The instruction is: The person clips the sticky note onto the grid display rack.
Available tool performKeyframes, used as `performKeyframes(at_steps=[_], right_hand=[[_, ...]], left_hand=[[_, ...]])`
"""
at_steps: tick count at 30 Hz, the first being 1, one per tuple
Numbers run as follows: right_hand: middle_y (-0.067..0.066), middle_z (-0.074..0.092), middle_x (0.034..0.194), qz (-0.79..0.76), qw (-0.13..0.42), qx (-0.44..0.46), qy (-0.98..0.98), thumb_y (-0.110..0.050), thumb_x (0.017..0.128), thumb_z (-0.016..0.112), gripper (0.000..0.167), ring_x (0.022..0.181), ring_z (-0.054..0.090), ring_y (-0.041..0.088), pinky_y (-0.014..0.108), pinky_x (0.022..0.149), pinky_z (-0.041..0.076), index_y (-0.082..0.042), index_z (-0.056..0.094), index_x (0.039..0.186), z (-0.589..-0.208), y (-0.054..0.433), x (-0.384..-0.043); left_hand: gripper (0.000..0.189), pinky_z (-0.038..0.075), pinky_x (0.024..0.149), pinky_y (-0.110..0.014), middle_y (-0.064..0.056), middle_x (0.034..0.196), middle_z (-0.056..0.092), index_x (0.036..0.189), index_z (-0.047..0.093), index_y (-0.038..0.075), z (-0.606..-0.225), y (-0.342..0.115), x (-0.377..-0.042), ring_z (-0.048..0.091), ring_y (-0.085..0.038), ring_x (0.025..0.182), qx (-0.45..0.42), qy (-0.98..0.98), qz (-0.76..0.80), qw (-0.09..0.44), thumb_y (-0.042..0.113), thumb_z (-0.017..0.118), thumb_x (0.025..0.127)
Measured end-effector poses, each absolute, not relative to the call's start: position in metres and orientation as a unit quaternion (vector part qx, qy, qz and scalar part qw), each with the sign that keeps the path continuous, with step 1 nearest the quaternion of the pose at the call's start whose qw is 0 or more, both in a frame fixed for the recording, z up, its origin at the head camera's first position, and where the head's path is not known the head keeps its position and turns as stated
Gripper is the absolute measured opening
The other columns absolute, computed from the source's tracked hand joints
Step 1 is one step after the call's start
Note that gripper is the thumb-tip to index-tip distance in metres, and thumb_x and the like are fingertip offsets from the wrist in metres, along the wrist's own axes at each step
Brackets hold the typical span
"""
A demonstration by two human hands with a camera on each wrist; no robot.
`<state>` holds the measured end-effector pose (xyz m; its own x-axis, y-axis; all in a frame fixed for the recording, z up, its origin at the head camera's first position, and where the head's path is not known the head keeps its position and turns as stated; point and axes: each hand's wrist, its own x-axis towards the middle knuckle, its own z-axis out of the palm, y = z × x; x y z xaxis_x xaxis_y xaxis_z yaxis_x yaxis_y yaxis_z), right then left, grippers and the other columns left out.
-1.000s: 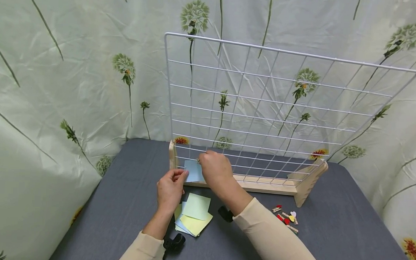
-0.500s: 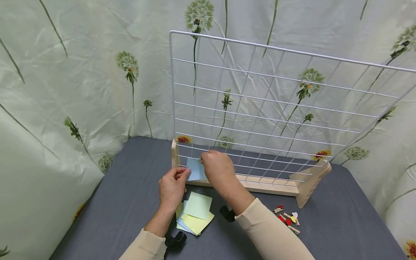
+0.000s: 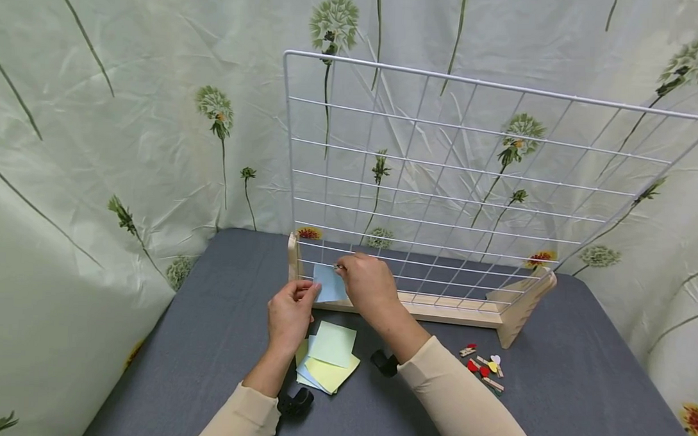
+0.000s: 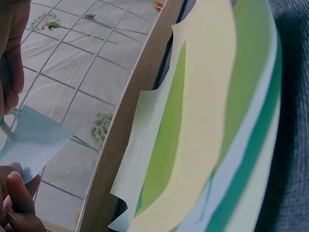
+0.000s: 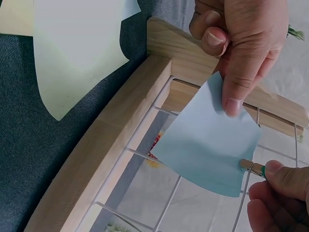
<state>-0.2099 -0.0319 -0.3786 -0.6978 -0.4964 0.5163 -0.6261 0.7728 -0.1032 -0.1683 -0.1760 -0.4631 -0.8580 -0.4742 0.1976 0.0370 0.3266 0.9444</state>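
A light blue paper note (image 3: 328, 284) stands against the lower left of a white wire grid (image 3: 443, 163). My left hand (image 3: 290, 314) pinches the note's left edge, thumb in front. At its upper right, my right hand (image 3: 370, 284) pinches a small wooden clothespin (image 5: 248, 165) with a bit of green on it. In the right wrist view the clothespin's jaws lie over the note's edge, beside a grid wire. How firmly it bites on paper and wire cannot be told. Most of the right hand's fingers are hidden in the head view.
A wooden stand (image 3: 455, 314) carries the grid. In front lies a fanned stack of yellow, green and blue notes (image 3: 331, 349). Several small clothespins with red, yellow and white hearts (image 3: 483, 369) lie on the dark cloth to the right. A flowered curtain hangs behind.
The head view has shifted slightly, so the whole scene sits a little further right. Both hands keep nearly the same places at the note; the right hand has edged slightly right.
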Motion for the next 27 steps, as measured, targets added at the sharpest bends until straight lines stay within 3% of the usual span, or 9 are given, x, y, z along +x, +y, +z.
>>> performKeyframes(at_steps=[8, 17, 27], right_hand=[[0.003, 0.077, 0.093, 0.143, 0.240, 0.310, -0.909, -0.017, 0.093, 0.076, 0.011, 0.081, 0.075, 0.017, 0.032, 0.069, 0.060, -0.011, 0.078, 0.102, -0.382, -0.029, -0.211], [0.003, 0.078, 0.093, 0.144, 0.251, 0.306, -0.907, -0.021, 0.095, 0.073, 0.012, 0.081, 0.075, 0.017, 0.033, 0.070, 0.060, -0.012, 0.079, 0.102, -0.381, -0.024, -0.208], [0.002, 0.077, 0.086, 0.193, 0.252, 0.290, -0.903, -0.022, 0.094, 0.075, 0.012, 0.073, 0.071, 0.013, 0.029, 0.065, 0.057, -0.011, 0.080, 0.096, -0.383, -0.009, -0.202]], left_hand=[[0.019, 0.049, 0.045, -0.023, -0.011, 0.084, 0.077, 0.097, 0.076, 0.009, -0.460, -0.178, -0.167, 0.060, -0.009, 0.045, 0.138, -0.785, -0.555, 0.240, 0.027, 0.078, 0.092], [0.022, 0.044, 0.050, -0.026, -0.003, 0.072, 0.075, 0.087, 0.075, 0.010, -0.454, -0.183, -0.165, 0.066, -0.015, 0.058, 0.110, -0.815, -0.459, 0.336, 0.032, 0.082, 0.088], [0.022, 0.042, 0.050, -0.024, -0.003, 0.069, 0.073, 0.085, 0.075, 0.011, -0.451, -0.182, -0.162, 0.061, -0.009, 0.057, 0.105, -0.811, -0.473, 0.327, 0.033, 0.081, 0.089]])
